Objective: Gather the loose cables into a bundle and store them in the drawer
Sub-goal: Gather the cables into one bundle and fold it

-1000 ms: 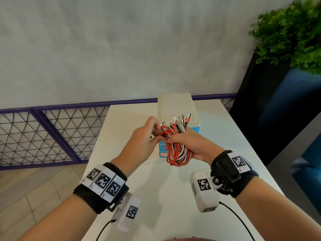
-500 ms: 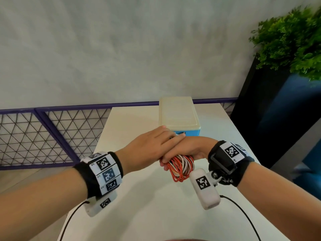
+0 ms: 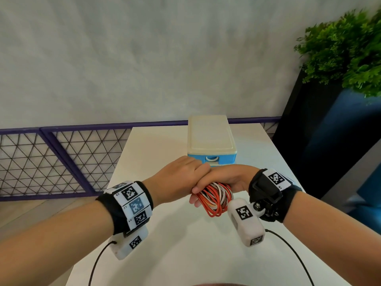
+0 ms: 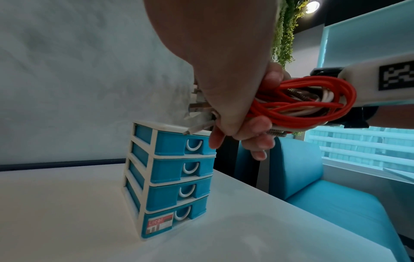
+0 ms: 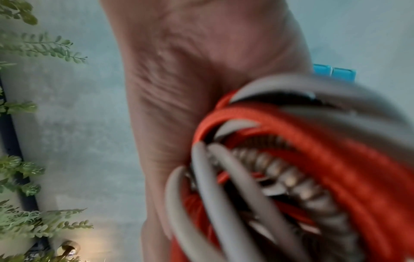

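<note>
A bundle of red, white and braided cables [image 3: 214, 199] hangs coiled from my right hand [image 3: 226, 176], which grips it palm down above the table. My left hand [image 3: 181, 178] lies across the right hand's knuckles, fingers curled down over the bundle's far end. In the left wrist view, metal plugs stick out past the left hand [image 4: 224, 79] beside the red loops of the cable bundle [image 4: 302, 104]. Close up in the right wrist view, the cable bundle [image 5: 313, 168] fills the frame under the right hand [image 5: 201, 79]. The blue-and-white drawer unit [image 3: 210, 139] stands just beyond the hands, with several drawers [image 4: 177, 177] all closed.
The white table [image 3: 165, 254] is narrow, with edges on both sides. A purple mesh railing [image 3: 51, 162] runs along the left, and a dark planter with a green plant [image 3: 340, 58] stands at the right. A blue seat [image 4: 336, 203] sits beside the table.
The right hand turned palm down and lowered the bundle toward me, so the plugs no longer point up. The left hand stopped pinching at the cables and moved over the right hand.
</note>
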### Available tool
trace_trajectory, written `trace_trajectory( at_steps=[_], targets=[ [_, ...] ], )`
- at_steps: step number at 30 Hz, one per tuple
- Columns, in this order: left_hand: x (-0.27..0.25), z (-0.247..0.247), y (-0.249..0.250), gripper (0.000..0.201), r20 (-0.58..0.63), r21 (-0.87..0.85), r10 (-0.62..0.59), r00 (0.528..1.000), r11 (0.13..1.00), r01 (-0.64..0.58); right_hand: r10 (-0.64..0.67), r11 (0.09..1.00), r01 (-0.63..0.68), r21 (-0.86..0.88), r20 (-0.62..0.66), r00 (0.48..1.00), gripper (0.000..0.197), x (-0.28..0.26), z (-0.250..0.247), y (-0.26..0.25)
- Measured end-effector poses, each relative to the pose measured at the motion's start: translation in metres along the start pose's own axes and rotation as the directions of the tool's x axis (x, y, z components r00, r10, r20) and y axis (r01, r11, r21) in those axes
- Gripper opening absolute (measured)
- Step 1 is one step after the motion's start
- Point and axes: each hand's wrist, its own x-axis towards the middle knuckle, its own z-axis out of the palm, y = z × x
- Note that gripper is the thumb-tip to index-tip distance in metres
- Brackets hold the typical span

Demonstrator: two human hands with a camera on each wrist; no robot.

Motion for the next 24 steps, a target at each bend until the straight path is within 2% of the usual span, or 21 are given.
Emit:
trace_trajectory(
  at_steps=[4,6,8,10,13,15,16,17,19,20,21,22,24],
  targets=[
    [0.002,0.002,0.007,0.012,0.034,-0.022,-0.021,0.999,1.0,0.022,0.012,0.996,-0.015,-0.085,-0.029,1.0,0.02,-0.001,-0.002,0.006],
    [0.002,0.003,0.007,0.016,0.071,-0.034,-0.056,0.996,0.998,0.059,-0.036,0.979,0.001,-0.206,-0.168,0.985,0.034,-0.001,-0.002,0.007],
    [-0.001,0.006,0.006,0.021,0.095,-0.05,-0.134,0.986,0.989,0.139,-0.075,0.943,-0.032,-0.331,-0.306,0.949,0.053,-0.001,-0.006,0.008],
    [0.0,0.01,0.006,0.023,0.144,-0.035,-0.191,0.971,0.98,0.198,-0.103,0.916,-0.048,-0.399,-0.35,0.931,0.057,-0.002,-0.009,0.008],
    [0.001,0.012,0.005,0.034,0.251,-0.061,-0.319,0.914,0.937,0.344,-0.221,0.835,-0.044,-0.549,-0.407,0.886,0.055,-0.008,-0.005,0.006],
    [-0.002,0.011,-0.001,0.039,0.33,-0.156,-0.409,0.85,0.865,0.477,-0.399,0.765,0.02,-0.644,-0.449,0.8,0.062,-0.013,0.003,0.004],
    [-0.003,0.009,-0.005,0.035,0.356,-0.223,-0.438,0.825,0.818,0.531,-0.509,0.694,0.039,-0.719,-0.452,0.733,0.069,-0.014,0.009,0.006],
    [-0.005,0.006,-0.009,0.032,0.381,-0.288,-0.459,0.803,0.766,0.574,-0.63,0.565,0.016,-0.825,-0.418,0.654,0.077,-0.015,0.014,0.01],
    [-0.004,0.0,-0.016,0.03,0.44,-0.347,-0.494,0.75,0.677,0.649,-0.822,0.193,-0.154,-0.969,-0.245,0.514,0.088,-0.012,0.023,0.022],
    [-0.002,-0.004,-0.019,0.027,0.489,-0.348,-0.498,0.716,0.642,0.683,-0.849,0.034,-0.253,-0.967,-0.161,0.502,0.093,-0.009,0.025,0.03],
    [0.0,-0.008,-0.021,0.024,0.549,-0.347,-0.485,0.681,0.608,0.714,-0.835,-0.078,-0.332,-0.94,-0.12,0.537,0.1,-0.004,0.026,0.038],
    [0.002,-0.01,-0.022,0.021,0.612,-0.353,-0.458,0.645,0.571,0.741,-0.806,-0.154,-0.388,-0.909,-0.111,0.581,0.106,0.0,0.025,0.046],
    [0.003,-0.013,-0.023,0.014,0.712,-0.382,-0.379,0.591,0.498,0.779,-0.779,-0.22,-0.468,-0.856,-0.135,0.613,0.113,0.009,0.021,0.058]
  ],
)
